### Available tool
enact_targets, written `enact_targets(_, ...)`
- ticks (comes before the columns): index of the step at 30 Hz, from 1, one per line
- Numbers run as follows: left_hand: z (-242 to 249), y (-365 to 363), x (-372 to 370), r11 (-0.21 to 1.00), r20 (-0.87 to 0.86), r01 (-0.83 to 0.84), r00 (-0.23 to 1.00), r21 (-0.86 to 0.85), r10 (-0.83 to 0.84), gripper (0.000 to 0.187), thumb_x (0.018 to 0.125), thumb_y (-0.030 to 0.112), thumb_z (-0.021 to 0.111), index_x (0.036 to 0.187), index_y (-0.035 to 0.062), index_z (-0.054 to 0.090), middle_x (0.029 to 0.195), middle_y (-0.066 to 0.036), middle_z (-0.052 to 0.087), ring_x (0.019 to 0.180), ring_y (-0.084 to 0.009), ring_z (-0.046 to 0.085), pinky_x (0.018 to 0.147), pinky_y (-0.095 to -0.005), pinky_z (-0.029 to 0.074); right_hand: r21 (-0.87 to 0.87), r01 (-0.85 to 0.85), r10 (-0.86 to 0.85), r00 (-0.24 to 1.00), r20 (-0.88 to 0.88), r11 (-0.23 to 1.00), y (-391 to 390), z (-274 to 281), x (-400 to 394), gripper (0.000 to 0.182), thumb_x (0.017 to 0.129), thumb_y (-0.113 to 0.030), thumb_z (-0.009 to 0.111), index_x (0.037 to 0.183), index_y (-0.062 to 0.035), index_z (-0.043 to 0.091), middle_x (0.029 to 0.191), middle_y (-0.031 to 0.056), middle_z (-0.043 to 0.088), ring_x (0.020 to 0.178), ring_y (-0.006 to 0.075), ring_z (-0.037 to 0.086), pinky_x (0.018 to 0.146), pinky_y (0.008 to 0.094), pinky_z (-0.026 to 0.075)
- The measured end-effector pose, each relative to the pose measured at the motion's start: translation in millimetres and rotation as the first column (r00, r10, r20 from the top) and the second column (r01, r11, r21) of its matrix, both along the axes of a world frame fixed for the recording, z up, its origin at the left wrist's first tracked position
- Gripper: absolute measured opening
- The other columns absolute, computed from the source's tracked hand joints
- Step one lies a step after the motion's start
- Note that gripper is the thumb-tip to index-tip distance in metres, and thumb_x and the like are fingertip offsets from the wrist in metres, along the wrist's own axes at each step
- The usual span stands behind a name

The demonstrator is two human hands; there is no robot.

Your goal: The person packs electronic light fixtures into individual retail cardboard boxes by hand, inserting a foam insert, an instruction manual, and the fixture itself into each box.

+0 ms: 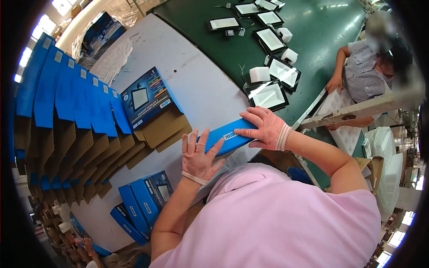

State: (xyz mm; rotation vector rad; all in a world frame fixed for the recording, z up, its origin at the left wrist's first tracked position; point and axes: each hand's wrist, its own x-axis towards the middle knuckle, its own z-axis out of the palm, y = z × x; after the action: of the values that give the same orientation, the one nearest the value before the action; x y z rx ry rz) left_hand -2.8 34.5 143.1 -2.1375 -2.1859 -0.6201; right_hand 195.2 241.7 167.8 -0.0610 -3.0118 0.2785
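Observation:
A narrow blue carton (227, 139) with a white label on its upper face lies in front of me at the table's edge. My left hand (199, 158), in a thin pale glove, rests on its left end with the fingers spread. My right hand (268, 129), gloved alike, lies across its right end with fingers apart and stretched over the top. Just beyond my left hand stands a blue printed box (147, 98) picturing a floodlight, its brown cardboard flaps (167, 129) folded out towards me.
A row of open blue boxes (67, 98) stands at left. Several closed blue boxes (140, 201) are at lower left. Floodlights (268, 96) and white foam blocks (259, 74) lie on the green table (321, 31). A co-worker (364, 67) handles a white sheet at right.

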Motion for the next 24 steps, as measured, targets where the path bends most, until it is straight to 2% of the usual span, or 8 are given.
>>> enact_targets(6, -9, 26, 2, 0.993, 0.080, -0.115, 0.990, 0.035, 0.112, 0.076, 0.053, 0.032, 0.086, 0.124, 0.0218, 0.063, 0.109, -0.013, 0.051, 0.103, -0.0327, 0.050, 0.094, -0.0464, 0.041, 0.011, 0.036, -0.036, 0.998, -0.060, 0.999, 1, -10, -10, 0.058, 0.076, -0.032, 0.072, 0.131, -0.0288, 0.054, 0.134, 0.0173, 0.047, 0.124, 0.0402, 0.043, 0.107, 0.0522, 0.035)
enact_targets(10, 21, -36, 0, 0.887, 0.117, -0.458, 0.886, 0.063, 0.449, 0.071, 0.051, 0.029, 0.088, 0.119, 0.0185, 0.067, 0.111, -0.013, 0.051, 0.100, -0.0327, 0.052, 0.090, -0.0441, 0.043, -0.258, 0.258, -0.329, 0.899, -0.287, 0.931, -21, -31, -21, 0.052, 0.072, -0.013, 0.073, 0.122, -0.0103, 0.058, 0.124, 0.0138, 0.054, 0.111, 0.0347, 0.052, 0.096, 0.0436, 0.042)
enact_targets(14, 26, -114, 4, 0.601, 0.085, -0.798, 0.602, 0.041, 0.794, 0.070, 0.055, 0.027, 0.087, 0.120, 0.0176, 0.065, 0.114, -0.014, 0.051, 0.103, -0.0342, 0.051, 0.093, -0.0453, 0.042, -0.324, 0.021, 0.006, 0.997, 0.083, 0.946, -66, -83, -54, 0.044, 0.075, -0.022, 0.073, 0.114, -0.0076, 0.060, 0.122, 0.0113, 0.057, 0.109, 0.0316, 0.054, 0.094, 0.0406, 0.044)
enact_targets(16, 26, -144, 12, 0.439, 0.023, -0.898, 0.439, 0.021, 0.898, 0.068, 0.057, 0.026, 0.087, 0.121, 0.0170, 0.065, 0.116, -0.015, 0.051, 0.106, -0.0350, 0.050, 0.095, -0.0460, 0.042, -0.285, -0.140, 0.195, 0.965, 0.175, 0.948, -91, -104, -77, 0.045, 0.075, -0.026, 0.073, 0.114, -0.0077, 0.060, 0.122, 0.0112, 0.057, 0.109, 0.0318, 0.054, 0.094, 0.0402, 0.045)
enact_targets(19, 8, -164, 31, 0.218, -0.084, -0.976, 0.216, 0.006, 0.973, 0.065, 0.061, 0.026, 0.085, 0.122, 0.0178, 0.063, 0.119, -0.016, 0.050, 0.111, -0.0361, 0.047, 0.098, -0.0472, 0.040, -0.191, -0.281, 0.331, 0.884, 0.331, 0.940, -116, -126, -107, 0.042, 0.074, -0.028, 0.074, 0.109, -0.0082, 0.062, 0.120, 0.0108, 0.056, 0.108, 0.0304, 0.054, 0.092, 0.0412, 0.045)
enact_targets(20, 4, -162, 38, 0.186, -0.083, -0.982, 0.186, -0.007, 0.979, 0.057, 0.067, 0.025, 0.081, 0.120, 0.0146, 0.064, 0.121, -0.018, 0.048, 0.115, -0.0366, 0.045, 0.100, -0.0478, 0.039, -0.134, -0.352, 0.375, 0.833, 0.407, 0.926, -122, -124, -112, 0.034, 0.081, -0.026, 0.066, 0.109, -0.0076, 0.062, 0.117, 0.0114, 0.058, 0.108, 0.0298, 0.055, 0.089, 0.0406, 0.047)
enact_targets(22, 7, -155, 49, 0.222, -0.238, -0.966, 0.186, 0.134, 0.953, 0.049, 0.072, 0.019, 0.075, 0.119, 0.0095, 0.062, 0.121, -0.018, 0.050, 0.112, -0.0380, 0.048, 0.099, -0.0487, 0.039, -0.099, -0.372, 0.378, 0.827, 0.417, 0.923, -130, -147, -112, 0.031, 0.079, -0.024, 0.065, 0.104, -0.0066, 0.063, 0.113, 0.0118, 0.060, 0.105, 0.0302, 0.057, 0.086, 0.0406, 0.048)
enact_targets(24, -8, -149, 64, 0.453, -0.113, -0.867, 0.439, 0.209, 0.891, 0.046, 0.076, 0.013, 0.070, 0.120, 0.0068, 0.060, 0.114, -0.018, 0.055, 0.106, -0.0370, 0.053, 0.101, -0.0465, 0.040, -0.087, -0.378, 0.380, 0.833, 0.402, 0.922, -138, -180, -107, 0.026, 0.078, -0.022, 0.063, 0.099, -0.0060, 0.065, 0.107, 0.0122, 0.062, 0.101, 0.0303, 0.058, 0.083, 0.0404, 0.049)
